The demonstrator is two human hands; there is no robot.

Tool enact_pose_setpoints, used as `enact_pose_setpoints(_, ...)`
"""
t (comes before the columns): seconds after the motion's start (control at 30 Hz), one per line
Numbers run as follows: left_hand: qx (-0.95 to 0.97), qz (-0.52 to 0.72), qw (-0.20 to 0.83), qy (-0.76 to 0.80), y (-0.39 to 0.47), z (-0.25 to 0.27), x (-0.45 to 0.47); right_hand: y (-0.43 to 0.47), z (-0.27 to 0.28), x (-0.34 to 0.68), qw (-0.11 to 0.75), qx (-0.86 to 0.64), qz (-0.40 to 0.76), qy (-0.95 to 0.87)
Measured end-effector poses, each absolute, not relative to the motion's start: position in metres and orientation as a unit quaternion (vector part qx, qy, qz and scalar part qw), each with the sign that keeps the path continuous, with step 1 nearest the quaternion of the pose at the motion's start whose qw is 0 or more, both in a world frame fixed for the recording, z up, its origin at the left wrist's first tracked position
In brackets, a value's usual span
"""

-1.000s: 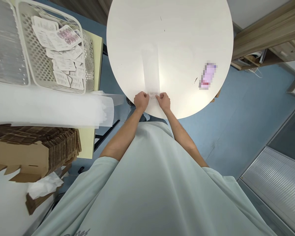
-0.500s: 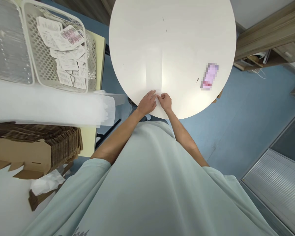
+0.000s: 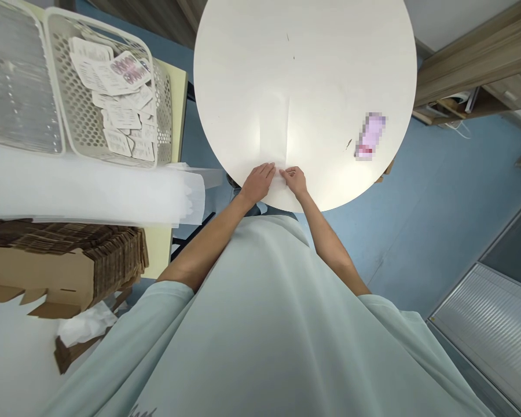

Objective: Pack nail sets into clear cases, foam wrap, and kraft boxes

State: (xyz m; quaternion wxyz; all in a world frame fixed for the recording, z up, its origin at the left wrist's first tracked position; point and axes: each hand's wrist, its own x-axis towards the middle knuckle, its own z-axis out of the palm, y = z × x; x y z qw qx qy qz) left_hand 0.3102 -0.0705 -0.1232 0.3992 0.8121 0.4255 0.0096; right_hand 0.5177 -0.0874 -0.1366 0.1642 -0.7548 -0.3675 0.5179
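A thin, translucent white sheet (image 3: pixel 273 130) lies lengthwise on the white round table (image 3: pixel 342 52), hard to tell from the tabletop. My left hand (image 3: pixel 259 182) rests on its near end with the fingers stretched out flat. Just beside it, my right hand (image 3: pixel 294 179) has thumb and forefinger pinched together at the sheet's near right part. The fingertips of both hands are close together, and the sheet's near end is partly covered by them.
A pixelated pink-purple object (image 3: pixel 370 136) lies on the table's right. At left stand a white perforated basket (image 3: pixel 162 116) of printed cards, a stack of translucent white sheets (image 3: pixel 91 188), folded brown cardboard boxes (image 3: pixel 39 272) and a bin with clear plastic items (image 3: pixel 13 81).
My left fingers have straightened and lie closer together. The right hand has shifted slightly right and nearer, and the sheet's far end has slid a little toward me.
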Motion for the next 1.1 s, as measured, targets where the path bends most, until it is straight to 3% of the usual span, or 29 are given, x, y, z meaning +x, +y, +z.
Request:
enact_pose_setpoints(0.2,0.778,0.014,0.434,0.454,-0.065,-0.117,0.311,-0.084,-0.095,0.53,0.128,-0.683,0.464,-0.549)
enact_pose_setpoints(0.33,0.754,0.022,0.462,0.467,-0.055,-0.108,0.31,-0.08,-0.084,0.536,0.059,-0.614,0.482,-0.622)
enact_pose_setpoints(0.53,0.683,0.009,0.496,0.537,-0.043,-0.095,0.311,-0.072,-0.095,0.54,0.055,-0.613,0.488,-0.619)
enact_pose_setpoints(0.73,0.589,0.029,0.495,0.638,-0.034,-0.095,0.311,-0.058,-0.105,0.529,0.101,-0.652,0.482,-0.576)
enact_pose_setpoints(1.1,0.471,0.068,0.465,0.747,-0.024,-0.109,0.325,-0.037,-0.125,0.51,0.09,-0.722,0.443,-0.523)
